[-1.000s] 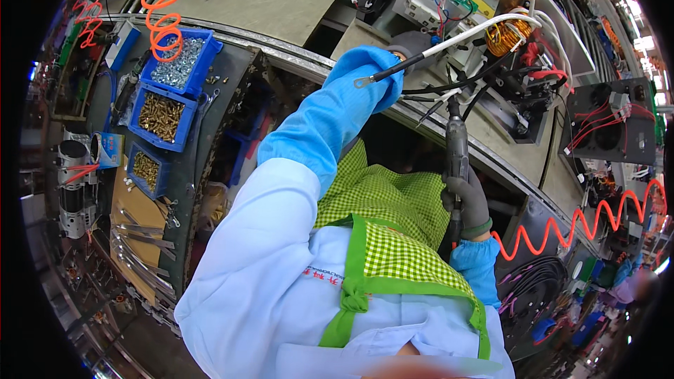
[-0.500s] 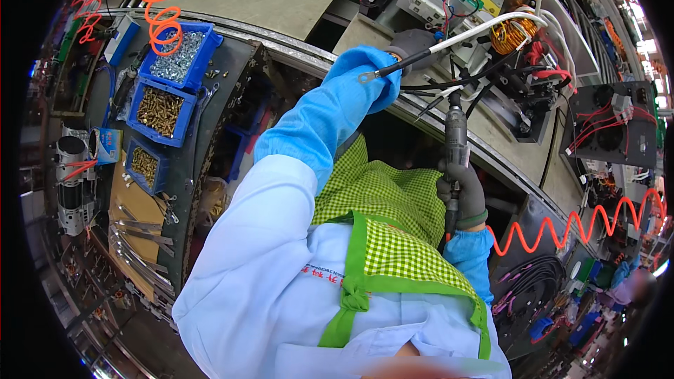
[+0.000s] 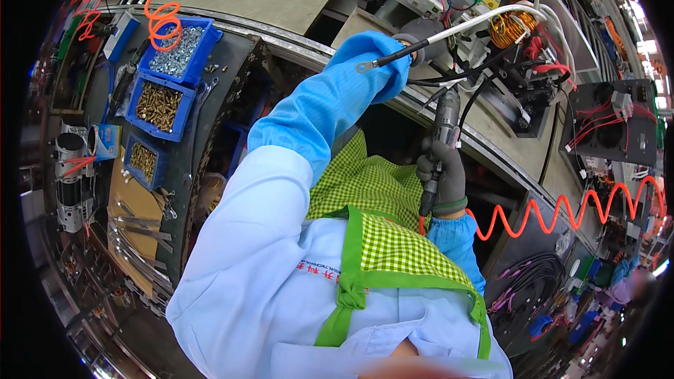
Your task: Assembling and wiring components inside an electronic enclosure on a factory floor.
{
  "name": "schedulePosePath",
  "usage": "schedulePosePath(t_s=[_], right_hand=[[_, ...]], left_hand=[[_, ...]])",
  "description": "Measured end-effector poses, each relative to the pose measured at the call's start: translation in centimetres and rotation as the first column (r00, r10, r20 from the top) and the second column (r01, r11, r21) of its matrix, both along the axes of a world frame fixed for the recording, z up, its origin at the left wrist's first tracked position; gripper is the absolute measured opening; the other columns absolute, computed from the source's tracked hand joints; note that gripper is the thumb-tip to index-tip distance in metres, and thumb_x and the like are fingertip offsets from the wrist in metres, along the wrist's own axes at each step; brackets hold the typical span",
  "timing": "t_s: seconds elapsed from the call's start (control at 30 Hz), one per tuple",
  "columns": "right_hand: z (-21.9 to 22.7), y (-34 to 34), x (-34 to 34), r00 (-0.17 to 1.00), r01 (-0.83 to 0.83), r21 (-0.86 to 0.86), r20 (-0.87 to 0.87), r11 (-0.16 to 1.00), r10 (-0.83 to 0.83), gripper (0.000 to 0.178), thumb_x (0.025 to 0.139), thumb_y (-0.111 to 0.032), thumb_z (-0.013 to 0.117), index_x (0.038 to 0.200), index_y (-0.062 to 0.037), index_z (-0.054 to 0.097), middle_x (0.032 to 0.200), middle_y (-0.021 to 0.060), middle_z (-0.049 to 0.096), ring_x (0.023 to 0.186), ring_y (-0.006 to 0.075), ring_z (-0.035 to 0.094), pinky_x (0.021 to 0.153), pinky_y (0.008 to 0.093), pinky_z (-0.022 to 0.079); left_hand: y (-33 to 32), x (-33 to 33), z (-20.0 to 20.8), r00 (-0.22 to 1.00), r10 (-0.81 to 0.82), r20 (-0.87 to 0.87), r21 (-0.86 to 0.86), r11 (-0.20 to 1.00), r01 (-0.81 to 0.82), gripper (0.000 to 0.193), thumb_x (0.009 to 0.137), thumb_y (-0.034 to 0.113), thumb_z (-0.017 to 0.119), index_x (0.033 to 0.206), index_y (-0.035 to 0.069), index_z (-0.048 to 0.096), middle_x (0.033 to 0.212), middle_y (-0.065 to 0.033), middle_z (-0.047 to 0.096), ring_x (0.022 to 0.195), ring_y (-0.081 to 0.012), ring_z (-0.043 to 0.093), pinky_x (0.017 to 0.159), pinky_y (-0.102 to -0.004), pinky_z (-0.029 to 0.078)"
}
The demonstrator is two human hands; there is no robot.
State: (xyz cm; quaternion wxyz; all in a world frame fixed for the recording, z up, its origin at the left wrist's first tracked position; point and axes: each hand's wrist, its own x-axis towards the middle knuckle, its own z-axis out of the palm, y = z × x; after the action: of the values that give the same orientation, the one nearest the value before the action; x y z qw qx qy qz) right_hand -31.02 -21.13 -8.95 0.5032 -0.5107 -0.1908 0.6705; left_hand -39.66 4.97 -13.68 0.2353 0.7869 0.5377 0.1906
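My right hand (image 3: 449,172), in a grey glove, is wrapped round the body of an air screwdriver (image 3: 445,118). The tool's front end reaches in among cables at the edge of the open equipment unit (image 3: 484,74). My left hand (image 3: 423,34), also gloved, is at that unit's near side, behind a thick white cable (image 3: 484,21). Its fingers are hidden, so what it touches cannot be made out. The cable's black sleeve and bare ring terminal (image 3: 366,67) lie across my blue left sleeve cover (image 3: 337,91).
Blue bins of silver fasteners (image 3: 175,49) and brass-coloured screws (image 3: 159,107) stand on the left bench. A copper-wound coil (image 3: 511,29) sits inside the unit. An orange coiled hose (image 3: 554,214) stretches to the right; another (image 3: 163,17) hangs at upper left. Black cable (image 3: 526,284) lies coiled lower right.
My right hand and the screwdriver have moved up and to the left, toward the unit. My left hand has shifted slightly up and right, and the ring terminal has moved slightly up.
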Motion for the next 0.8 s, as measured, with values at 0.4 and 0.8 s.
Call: schedulePosePath(t_s=[0.4, 0.8], right_hand=[[-1.1, 0.2, 0.1, 1.0, 0.03, 0.042, -0.008, 0.999, -0.03, 0.025, 0.082, -0.021, 0.058, 0.1, -0.005, 0.05, 0.076, 0.0032, 0.051, 0.052, 0.0091, 0.044, 0.043, 0.0217, 0.035], [-2.4, 1.4, -4.1, 0.988, 0.114, 0.02, -0.103, 0.993, -0.112, 0.024, 0.09, -0.028, 0.055, 0.096, -0.0046, 0.05, 0.08, 0.0025, 0.053, 0.055, 0.0089, 0.043, 0.043, 0.0212, 0.035]], left_hand=[[-0.5, -4.2, -0.9, 0.965, -0.103, 0.242, -0.05, 0.992, 0.118, 0.039, 0.077, 0.039, 0.06, 0.103, 0.01, 0.067, 0.1, -0.0174, 0.065, 0.093, -0.0364, 0.061, 0.082, -0.0411, 0.048], [-1.0, -8.6, -2.7, 0.918, -0.397, 0.013, 0.389, 0.848, 0.361, 0.023, 0.084, 0.016, 0.059, 0.1, 0.0, 0.064, 0.099, -0.0162, 0.064, 0.094, -0.0307, 0.06, 0.083, -0.0356, 0.049]])
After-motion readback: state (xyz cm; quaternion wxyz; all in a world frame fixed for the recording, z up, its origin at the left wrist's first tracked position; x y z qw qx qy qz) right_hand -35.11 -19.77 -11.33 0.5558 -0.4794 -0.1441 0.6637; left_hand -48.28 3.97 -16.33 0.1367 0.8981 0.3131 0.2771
